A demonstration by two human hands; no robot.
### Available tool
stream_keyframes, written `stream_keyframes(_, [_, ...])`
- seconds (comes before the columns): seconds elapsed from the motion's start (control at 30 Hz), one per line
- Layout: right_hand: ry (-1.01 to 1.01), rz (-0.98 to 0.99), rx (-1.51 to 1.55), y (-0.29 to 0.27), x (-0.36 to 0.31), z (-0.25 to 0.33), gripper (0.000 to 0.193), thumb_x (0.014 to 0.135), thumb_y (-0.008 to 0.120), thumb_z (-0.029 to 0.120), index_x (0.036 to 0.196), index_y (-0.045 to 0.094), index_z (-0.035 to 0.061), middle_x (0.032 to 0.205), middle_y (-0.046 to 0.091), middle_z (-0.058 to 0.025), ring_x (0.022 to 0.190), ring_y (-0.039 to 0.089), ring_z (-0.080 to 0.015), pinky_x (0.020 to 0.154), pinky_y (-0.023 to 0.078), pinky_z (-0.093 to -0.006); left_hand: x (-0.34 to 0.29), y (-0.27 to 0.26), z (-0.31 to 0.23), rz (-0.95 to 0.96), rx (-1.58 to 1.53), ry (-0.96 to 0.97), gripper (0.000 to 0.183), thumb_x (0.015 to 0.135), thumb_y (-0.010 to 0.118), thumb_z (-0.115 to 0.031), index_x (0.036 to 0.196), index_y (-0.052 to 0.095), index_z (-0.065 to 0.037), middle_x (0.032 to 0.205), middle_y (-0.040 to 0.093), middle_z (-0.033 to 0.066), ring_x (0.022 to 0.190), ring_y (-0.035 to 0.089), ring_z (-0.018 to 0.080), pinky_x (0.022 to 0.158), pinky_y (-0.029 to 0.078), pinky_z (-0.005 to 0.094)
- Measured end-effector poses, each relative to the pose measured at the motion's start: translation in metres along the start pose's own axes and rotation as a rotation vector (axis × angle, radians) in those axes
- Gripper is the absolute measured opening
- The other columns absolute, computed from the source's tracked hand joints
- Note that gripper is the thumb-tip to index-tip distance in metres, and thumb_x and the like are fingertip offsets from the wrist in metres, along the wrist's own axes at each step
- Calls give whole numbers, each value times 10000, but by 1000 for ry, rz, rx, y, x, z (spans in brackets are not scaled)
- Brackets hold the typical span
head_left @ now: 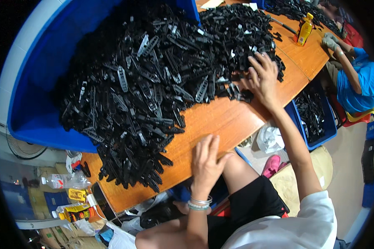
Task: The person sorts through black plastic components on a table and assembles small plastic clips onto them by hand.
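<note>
A large heap of black plastic strip-like parts (pixel 153 79) spills out of a tipped blue bin (pixel 33 103) onto the wooden table (pixel 224 124). My left hand (pixel 207 164) is open at the near edge of the table, fingers stretched toward the heap, holding nothing. A bracelet and a bangle ring that wrist. Farther to the right, my right hand (pixel 262 79) is open with its fingers spread at the near edge of a second pile of small black parts (pixel 237 37). A few loose black pieces (pixel 241 93) lie just left of it.
Across the table's right end, a person in a blue shirt (pixel 357 85) sits with gloved hands. A yellow-labelled bottle (pixel 304 30) stands there. Below, a blue crate (pixel 330 128) holds black parts. Bottles (pixel 77 213) lie by the left table end; a pink shoe (pixel 271 165) is on the floor.
</note>
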State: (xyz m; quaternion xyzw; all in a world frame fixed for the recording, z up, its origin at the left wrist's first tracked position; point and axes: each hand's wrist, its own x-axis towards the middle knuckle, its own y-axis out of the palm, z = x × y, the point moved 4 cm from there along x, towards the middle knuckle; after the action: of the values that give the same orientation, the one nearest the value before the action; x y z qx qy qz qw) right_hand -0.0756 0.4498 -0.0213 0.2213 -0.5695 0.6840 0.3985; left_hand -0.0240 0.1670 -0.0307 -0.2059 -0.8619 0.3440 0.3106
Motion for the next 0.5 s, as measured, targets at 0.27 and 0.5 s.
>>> stream_keyframes(0.27, [413,282,-154,32,46,-157,496,949,418,537,1213,655,191,1430,461,-86,1369,352,-297,1106,113,-616,49,65,-37,170,156,309,511,859,650,-255,1335,521,-124,1423,385,226,1327,350,408,1080,308,526])
stream_keyframes(0.5, [389,283,241,50,40,-108,519,884,531,564,1092,716,127,1350,541,-99,1229,515,-284,1037,317,-464,103,110,-52,174,211,414,550,889,599,-298,1407,450,-186,1514,262,216,1408,204,418,1129,177,582])
